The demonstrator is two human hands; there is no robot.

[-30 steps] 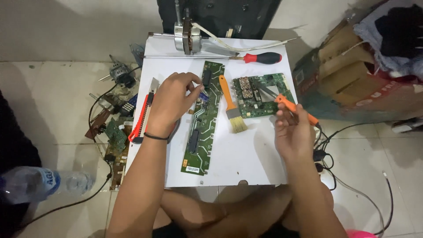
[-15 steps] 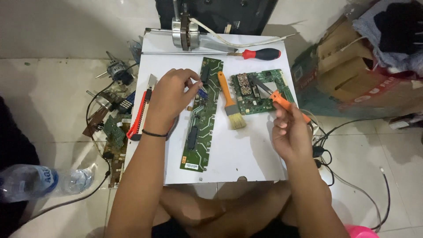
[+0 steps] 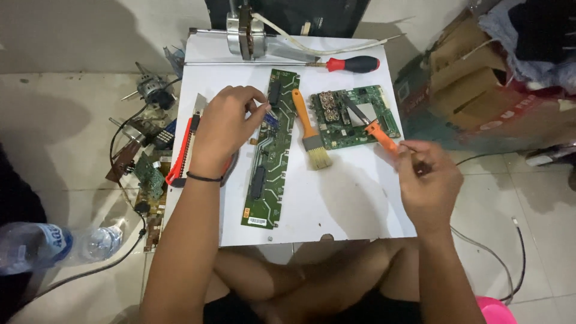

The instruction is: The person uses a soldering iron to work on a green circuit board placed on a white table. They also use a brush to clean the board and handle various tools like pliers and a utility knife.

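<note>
Long green circuit board (image 3: pixel 268 157) lies centre frame on the white counter (image 3: pixel 336 198); your left hand (image 3: pixel 225 129) pinches a small part at its upper edge. Your right hand (image 3: pixel 427 183), closed, has drawn back lower right from the orange-handled tool (image 3: pixel 377 129).

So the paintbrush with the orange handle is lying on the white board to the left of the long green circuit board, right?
Not quite. The head view shows the paintbrush lying on the white board, but to the right of the long green circuit board, between it and the squarer circuit board. The handle is orange, as you said.
</note>
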